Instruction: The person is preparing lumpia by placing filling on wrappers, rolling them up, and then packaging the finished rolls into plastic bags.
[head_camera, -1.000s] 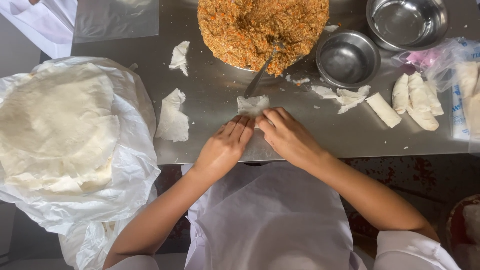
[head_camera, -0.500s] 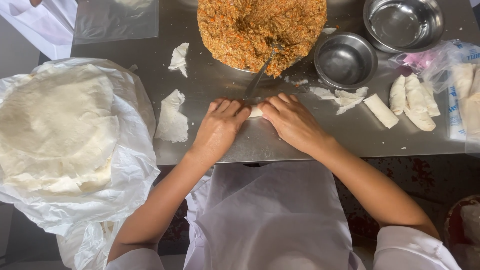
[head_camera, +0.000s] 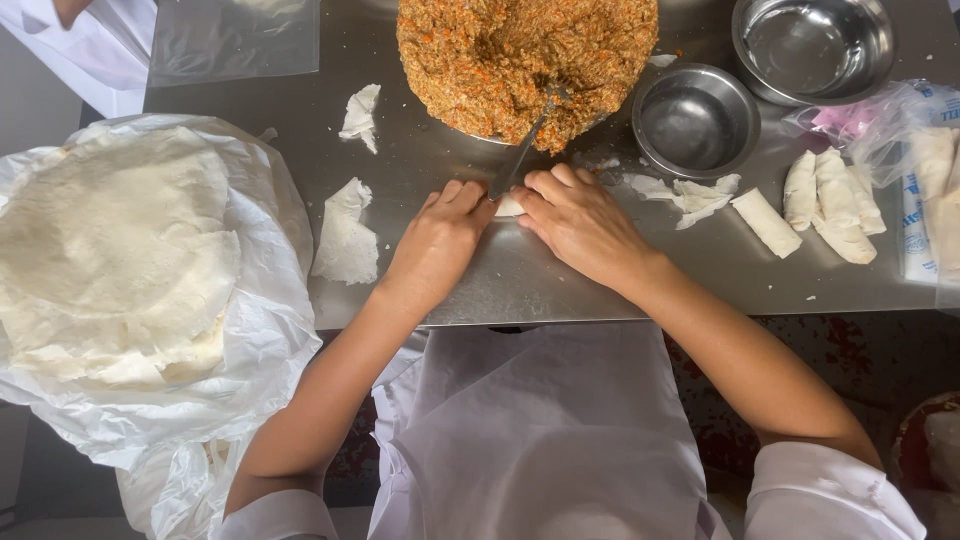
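Both hands, left hand (head_camera: 438, 238) and right hand (head_camera: 577, 222), are pressing flat over a small pale roll (head_camera: 508, 207) lying crosswise between them, equally near.

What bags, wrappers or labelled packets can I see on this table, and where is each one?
White plastic bag: left side, crumpled, spread open under a stack of round pale wrappers.
Clear plastic bag: top left, flat, see-through, rectangular.
Clear printed bag: right edge, crumpled, with blue print and a pink patch, partly over pale rolls.
No signs or screens in view.
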